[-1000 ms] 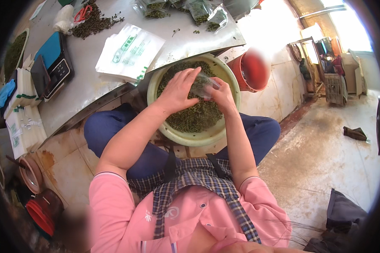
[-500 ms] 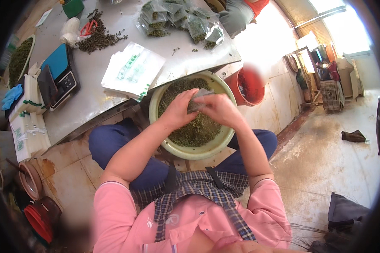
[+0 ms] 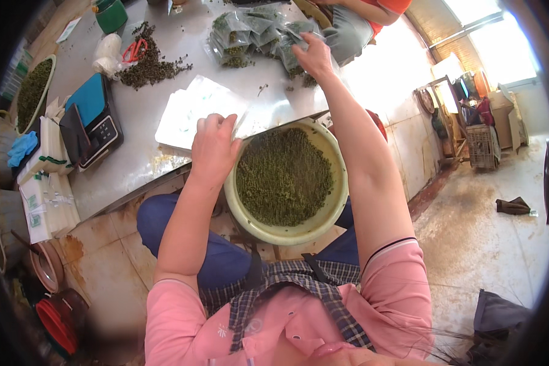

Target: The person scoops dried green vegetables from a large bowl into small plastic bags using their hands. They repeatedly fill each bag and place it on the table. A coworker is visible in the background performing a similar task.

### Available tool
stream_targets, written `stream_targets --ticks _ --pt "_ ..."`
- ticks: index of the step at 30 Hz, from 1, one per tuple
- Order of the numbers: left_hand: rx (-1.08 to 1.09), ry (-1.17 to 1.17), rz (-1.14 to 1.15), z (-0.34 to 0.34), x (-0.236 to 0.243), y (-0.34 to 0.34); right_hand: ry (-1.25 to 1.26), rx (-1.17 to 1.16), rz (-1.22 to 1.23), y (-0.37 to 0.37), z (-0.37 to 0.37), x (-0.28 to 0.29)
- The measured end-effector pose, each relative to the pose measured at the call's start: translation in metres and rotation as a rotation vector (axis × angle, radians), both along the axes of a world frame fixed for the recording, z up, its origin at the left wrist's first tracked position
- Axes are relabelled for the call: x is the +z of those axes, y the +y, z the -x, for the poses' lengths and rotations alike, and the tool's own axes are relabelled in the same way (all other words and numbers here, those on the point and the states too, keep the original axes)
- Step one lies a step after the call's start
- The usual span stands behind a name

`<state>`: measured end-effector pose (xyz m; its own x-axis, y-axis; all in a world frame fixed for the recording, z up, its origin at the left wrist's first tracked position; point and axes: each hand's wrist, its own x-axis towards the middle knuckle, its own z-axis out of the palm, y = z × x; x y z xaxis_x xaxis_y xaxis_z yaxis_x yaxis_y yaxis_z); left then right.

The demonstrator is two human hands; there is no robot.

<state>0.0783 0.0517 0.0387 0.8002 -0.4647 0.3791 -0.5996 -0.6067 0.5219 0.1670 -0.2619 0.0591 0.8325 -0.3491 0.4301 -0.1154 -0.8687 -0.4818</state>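
Observation:
My left hand is at the near right edge of a stack of white bags on the metal table. Its fingers are bent and closed on the edge of a bag, though the fingertips are partly hidden. Stretched far forward, my right hand lies over a pile of clear plastic bags filled with green herb bits. Its thumb and forefinger are apart, touching the bags. Between my forearms stands a pale green basin holding loose dark green dried herb.
A scale with a blue top stands on the table's left side. Beyond it are red-handled scissors, dark dried stems and a green jar. Another person's arm shows across the table. A red bucket is partly behind my right arm.
Both hands have left the basin, where they held a small clear bag. My left hand moved to the white stack; my right reached forward to the filled bags.

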Motion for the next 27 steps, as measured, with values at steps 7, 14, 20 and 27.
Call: stream_targets --ticks 7,14,20,27 --pt "0.073 0.111 0.035 -0.008 -0.005 0.013 -0.292 0.350 -0.119 0.060 0.108 -0.028" --pt "0.065 0.352 0.295 -0.021 -0.009 0.013 0.523 0.451 0.177 0.091 0.277 -0.154" --pt "0.071 0.413 0.473 -0.013 0.010 0.006 0.558 0.310 0.039 0.085 0.324 -0.134" --pt "-0.198 0.641 0.919 -0.005 0.013 0.005 0.502 0.370 0.094 0.110 0.298 -0.168"
